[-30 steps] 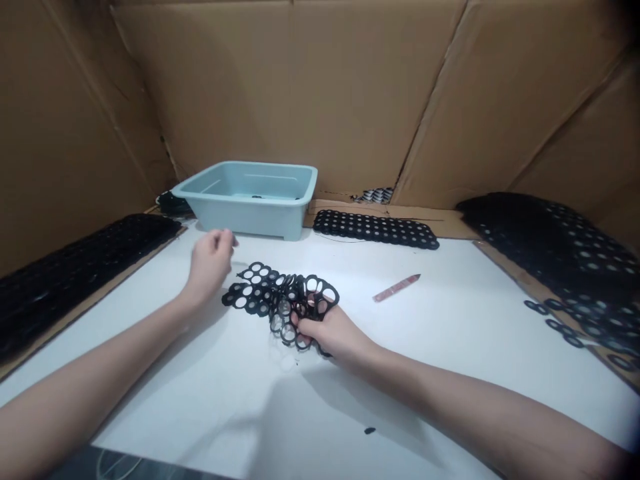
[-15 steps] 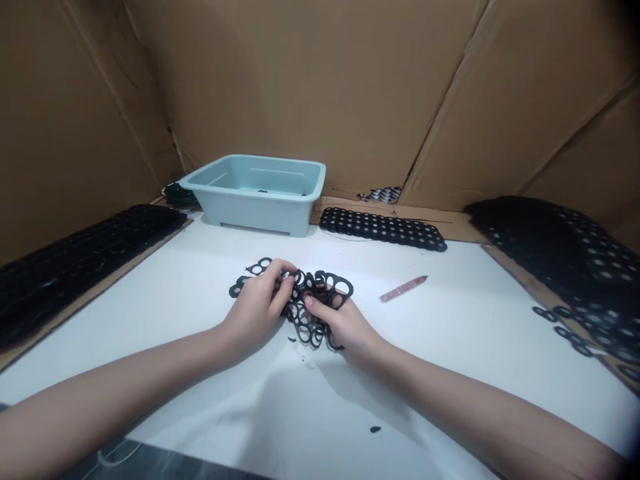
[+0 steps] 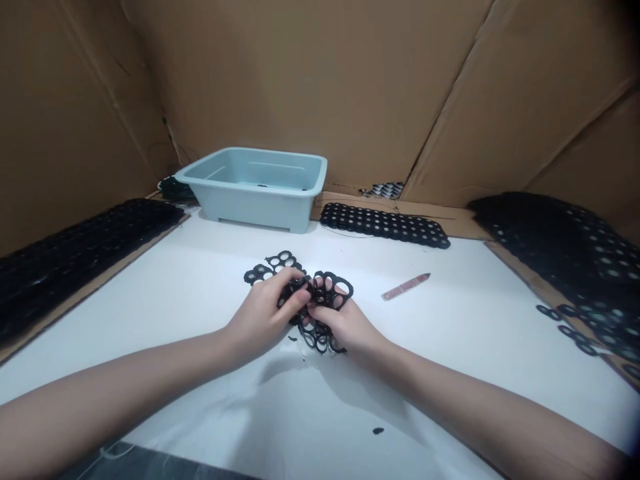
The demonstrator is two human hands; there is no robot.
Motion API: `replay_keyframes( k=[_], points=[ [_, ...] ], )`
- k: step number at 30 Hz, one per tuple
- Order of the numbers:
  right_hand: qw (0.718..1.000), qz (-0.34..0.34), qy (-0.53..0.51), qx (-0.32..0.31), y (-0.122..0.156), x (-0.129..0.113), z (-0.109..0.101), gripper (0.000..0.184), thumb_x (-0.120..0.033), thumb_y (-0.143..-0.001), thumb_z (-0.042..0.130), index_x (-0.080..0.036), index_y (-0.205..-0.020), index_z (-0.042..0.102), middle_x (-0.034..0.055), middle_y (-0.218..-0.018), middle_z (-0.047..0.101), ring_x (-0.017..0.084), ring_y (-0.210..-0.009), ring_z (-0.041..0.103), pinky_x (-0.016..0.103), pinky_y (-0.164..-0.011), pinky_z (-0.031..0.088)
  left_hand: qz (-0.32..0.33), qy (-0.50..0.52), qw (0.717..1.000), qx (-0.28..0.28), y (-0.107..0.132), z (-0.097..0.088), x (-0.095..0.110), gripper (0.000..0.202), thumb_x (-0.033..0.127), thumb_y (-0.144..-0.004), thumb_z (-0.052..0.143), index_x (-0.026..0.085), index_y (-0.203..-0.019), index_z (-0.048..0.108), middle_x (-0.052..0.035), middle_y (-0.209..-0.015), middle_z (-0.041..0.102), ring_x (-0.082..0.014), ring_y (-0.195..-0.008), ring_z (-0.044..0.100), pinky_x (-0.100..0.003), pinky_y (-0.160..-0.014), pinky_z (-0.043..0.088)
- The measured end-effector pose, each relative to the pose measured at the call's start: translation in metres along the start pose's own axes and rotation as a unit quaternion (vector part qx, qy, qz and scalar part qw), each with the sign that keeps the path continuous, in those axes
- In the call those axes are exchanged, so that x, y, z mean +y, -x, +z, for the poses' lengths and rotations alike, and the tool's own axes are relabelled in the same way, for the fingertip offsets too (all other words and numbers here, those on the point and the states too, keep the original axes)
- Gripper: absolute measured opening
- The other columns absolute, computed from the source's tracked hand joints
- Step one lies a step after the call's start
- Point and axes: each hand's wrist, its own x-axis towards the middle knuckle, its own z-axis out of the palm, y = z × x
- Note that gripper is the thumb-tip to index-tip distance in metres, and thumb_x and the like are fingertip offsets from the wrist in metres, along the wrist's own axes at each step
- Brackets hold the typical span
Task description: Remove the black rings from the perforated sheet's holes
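Note:
A crumpled black sheet full of round holes (image 3: 316, 338) is bunched up between my two hands over the white tabletop (image 3: 210, 413). My left hand (image 3: 273, 300) pinches it near the middle, thumb and fingers closed. A flap of the sheet sticks out beyond those fingers to the upper left. From the other side my right hand (image 3: 345, 323) grips the sheet, its thumb pressed on top and loops showing around the fingers. The two thumbs almost meet. Some of the fingertips are hidden by the black loops.
A pale blue basin (image 3: 255, 207) with small dark bits inside stands at the back. Behind the hands lies a flat black perforated strip (image 3: 385, 225). A reddish pointed tool (image 3: 406, 287) rests at right. Black perforated stacks (image 3: 90, 257) line the left side, with more sheets (image 3: 560, 247) at right.
My left hand has moved a little right, closer to my right hand. The bunched sheet has shifted, and its upper left flap sits farther right. The view has tilted slightly.

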Motion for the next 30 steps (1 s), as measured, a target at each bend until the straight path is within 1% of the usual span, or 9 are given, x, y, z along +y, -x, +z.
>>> replay_keyframes(
  k=[2,5,9,11,14,17,23,27,30],
  points=[
    [1.000,0.005,-0.009,0.003,0.001,0.002,0.000,0.012,-0.013,-0.063,0.053,-0.018,-0.075,0.053,-0.0017,-0.068,0.056,0.013,-0.065,0.053,0.027,-0.068,0.044,-0.006,0.012,1.000,0.005,0.000,0.001,0.001,0.019,0.036,-0.086,0.040,0.019,-0.088,0.049,0.0017,-0.071,0.057,-0.0111,-0.063,0.051,-0.024,-0.059,0.038],
    [0.999,0.027,-0.039,-0.015,0.002,0.005,0.000,0.008,-0.013,-0.063,0.051,-0.016,-0.070,0.053,-0.0010,-0.065,0.055,0.012,-0.064,0.052,0.025,-0.066,0.042,-0.018,0.053,0.998,0.009,-0.001,0.002,0.003,0.026,0.036,-0.089,0.033,0.018,-0.071,0.043,0.0033,-0.059,0.054,-0.0098,-0.056,0.047,-0.023,-0.057,0.037],
    [0.985,0.095,-0.137,-0.048,0.002,0.005,-0.002,0.004,-0.018,-0.065,0.050,-0.015,-0.065,0.051,0.0005,-0.061,0.053,0.011,-0.059,0.051,0.024,-0.060,0.041,-0.047,0.058,0.997,0.031,-0.005,0.000,0.002,0.031,0.039,-0.088,0.033,0.018,-0.066,0.038,0.0032,-0.059,0.050,-0.0106,-0.057,0.045,-0.024,-0.055,0.033],
    [0.984,0.108,-0.128,-0.052,0.002,0.003,-0.002,0.013,-0.027,-0.069,0.054,-0.015,-0.065,0.051,0.0004,-0.059,0.052,0.011,-0.056,0.050,0.024,-0.056,0.041,-0.055,0.052,0.996,0.039,-0.007,-0.002,0.000,0.033,0.041,-0.087,0.034,0.018,-0.064,0.037,0.0033,-0.059,0.044,-0.0106,-0.057,0.041,-0.024,-0.054,0.031],
    [0.994,0.090,-0.045,-0.035,-0.001,-0.002,-0.002,0.028,-0.040,-0.069,0.063,-0.015,-0.065,0.050,-0.0010,-0.057,0.050,0.009,-0.051,0.047,0.022,-0.050,0.038,-0.055,0.063,0.996,0.026,-0.008,-0.003,-0.001,0.033,0.041,-0.087,0.035,0.017,-0.064,0.038,0.0034,-0.060,0.041,-0.0103,-0.057,0.039,-0.023,-0.052,0.030],
    [0.994,0.096,-0.050,-0.019,-0.004,-0.004,-0.001,0.036,-0.046,-0.069,0.062,-0.016,-0.059,0.045,-0.0029,-0.054,0.045,0.008,-0.047,0.043,0.021,-0.045,0.033,-0.085,0.113,0.990,0.012,-0.011,-0.003,-0.003,0.034,0.044,-0.085,0.037,0.018,-0.064,0.038,0.0045,-0.055,0.038,-0.0086,-0.051,0.036,-0.021,-0.047,0.027],
    [0.981,0.123,-0.151,0.002,-0.011,0.001,0.000,0.040,-0.046,-0.071,0.059,-0.016,-0.056,0.038,-0.0056,-0.049,0.035,0.005,-0.041,0.033,0.019,-0.041,0.025,-0.168,0.282,0.944,-0.039,-0.018,0.001,-0.008,0.035,0.049,-0.083,0.040,0.019,-0.066,0.036,0.0082,-0.047,0.026,-0.0050,-0.038,0.023,-0.018,-0.036,0.019],
    [0.976,0.124,-0.180,-0.008,-0.012,0.002,0.000,0.040,-0.046,-0.072,0.058,-0.016,-0.055,0.038,-0.0054,-0.048,0.037,0.006,-0.041,0.035,0.019,-0.043,0.026,-0.177,0.323,0.929,-0.046,-0.019,0.000,-0.006,0.034,0.047,-0.082,0.044,0.018,-0.065,0.037,0.0084,-0.047,0.024,-0.0038,-0.037,0.023,-0.016,-0.035,0.018],
    [0.971,0.130,-0.200,0.009,-0.012,0.003,0.003,0.037,-0.043,-0.073,0.058,-0.016,-0.055,0.040,-0.0051,-0.048,0.039,0.006,-0.042,0.037,0.019,-0.045,0.029,-0.222,0.368,0.900,-0.077,-0.018,-0.001,-0.001,0.033,0.043,-0.082,0.045,0.018,-0.063,0.035,0.0091,-0.046,0.022,-0.0027,-0.035,0.019,-0.016,-0.034,0.016]
  ],
)
